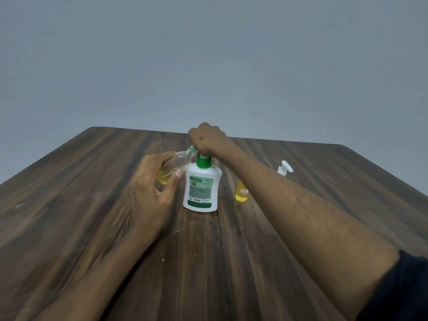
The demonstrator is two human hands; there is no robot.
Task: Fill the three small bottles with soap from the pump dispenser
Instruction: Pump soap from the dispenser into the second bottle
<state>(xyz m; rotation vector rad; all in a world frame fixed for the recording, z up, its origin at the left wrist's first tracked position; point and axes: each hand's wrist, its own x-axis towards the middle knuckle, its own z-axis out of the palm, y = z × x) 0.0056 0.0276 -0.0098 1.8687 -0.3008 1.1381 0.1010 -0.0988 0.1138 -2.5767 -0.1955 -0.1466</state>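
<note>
A white soap dispenser (201, 188) with a green pump collar stands upright at the middle of the wooden table (92, 205). My right hand (207, 137) sits on top of its pump head, fingers curled down over it. My left hand (150, 188) grips a small clear bottle (177, 164), tilted with its open neck at the pump's spout; yellow soap shows in its lower part. A second small bottle (241, 192), filled with yellow soap, stands to the right of the dispenser, partly hidden by my right forearm.
A small white spray-pump cap (284, 167) shows just beyond my right forearm, to the right of the bottles. A few pale specks lie on the wood in front of the dispenser. A plain grey wall rises behind the table's far edge.
</note>
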